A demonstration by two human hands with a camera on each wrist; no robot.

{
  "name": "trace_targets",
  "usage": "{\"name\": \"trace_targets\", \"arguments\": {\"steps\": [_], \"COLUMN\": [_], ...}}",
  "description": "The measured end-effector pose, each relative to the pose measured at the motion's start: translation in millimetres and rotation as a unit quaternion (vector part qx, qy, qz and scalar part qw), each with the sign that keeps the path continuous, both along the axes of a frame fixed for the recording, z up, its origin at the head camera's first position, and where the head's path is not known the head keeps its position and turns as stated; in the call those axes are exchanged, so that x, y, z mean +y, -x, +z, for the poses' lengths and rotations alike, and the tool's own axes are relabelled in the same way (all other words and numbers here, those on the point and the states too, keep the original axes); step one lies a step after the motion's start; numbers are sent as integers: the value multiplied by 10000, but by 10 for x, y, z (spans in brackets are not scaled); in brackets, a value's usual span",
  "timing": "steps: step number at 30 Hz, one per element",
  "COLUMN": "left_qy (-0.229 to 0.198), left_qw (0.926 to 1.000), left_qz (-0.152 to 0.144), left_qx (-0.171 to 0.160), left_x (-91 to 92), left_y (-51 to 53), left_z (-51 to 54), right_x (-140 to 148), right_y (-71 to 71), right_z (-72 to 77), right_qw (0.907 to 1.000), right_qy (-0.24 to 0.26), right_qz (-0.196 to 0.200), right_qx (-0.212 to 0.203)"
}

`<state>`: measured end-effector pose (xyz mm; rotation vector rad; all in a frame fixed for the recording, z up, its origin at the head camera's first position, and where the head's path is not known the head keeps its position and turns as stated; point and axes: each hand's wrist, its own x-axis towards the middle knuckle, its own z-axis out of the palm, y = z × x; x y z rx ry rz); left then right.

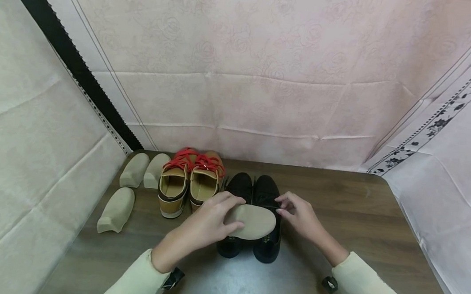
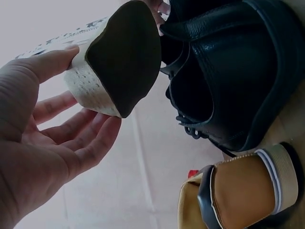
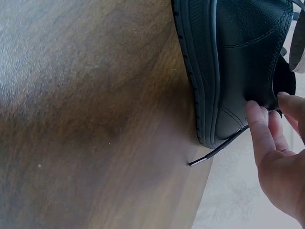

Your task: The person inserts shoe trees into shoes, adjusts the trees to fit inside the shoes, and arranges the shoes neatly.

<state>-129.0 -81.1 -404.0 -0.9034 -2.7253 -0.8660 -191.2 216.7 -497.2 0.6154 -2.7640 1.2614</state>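
My left hand (image 1: 213, 214) holds a beige shoe insert (image 1: 255, 222) between thumb and fingers, above the pair of black lace-up shoes. In the left wrist view the insert's dark side faces the camera. The right black shoe (image 1: 267, 250) stands upright, heel toward me, beside the left black shoe (image 1: 228, 248). With thumb and fingertips, my right hand (image 1: 301, 215) pinches the edge of the right shoe's upper near the laces. One loose black lace end (image 3: 207, 156) hangs down by that shoe's toe. The insert hides part of both shoe openings in the head view.
Tan shoes (image 1: 172, 201) with red laces stand left of the black pair. Farther left lie several beige inserts, the nearest insert (image 1: 116, 209) closest to me. The wooden tabletop (image 1: 344, 206) meets a pale cloth wall (image 1: 282, 100) at the back.
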Motion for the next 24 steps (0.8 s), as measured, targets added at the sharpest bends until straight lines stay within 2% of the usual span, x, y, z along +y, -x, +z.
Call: {"name": "trace_targets", "arguments": {"steps": [7, 16, 24], "left_qy": [99, 179, 228], "left_qw": [9997, 9976, 9979], "left_qz": [-142, -349, -309], "left_qx": [159, 563, 521], "left_x": [85, 182, 275], "left_y": [0, 39, 65], "left_z": [-17, -83, -145], "right_x": [0, 3, 7], "right_y": [-1, 6, -1], "right_z": [10, 10, 24], "right_qw": [9999, 10000, 9998], "right_qy": [-40, -47, -57], "right_qz": [-36, -29, -56], "right_qx": [-93, -83, -186]}}
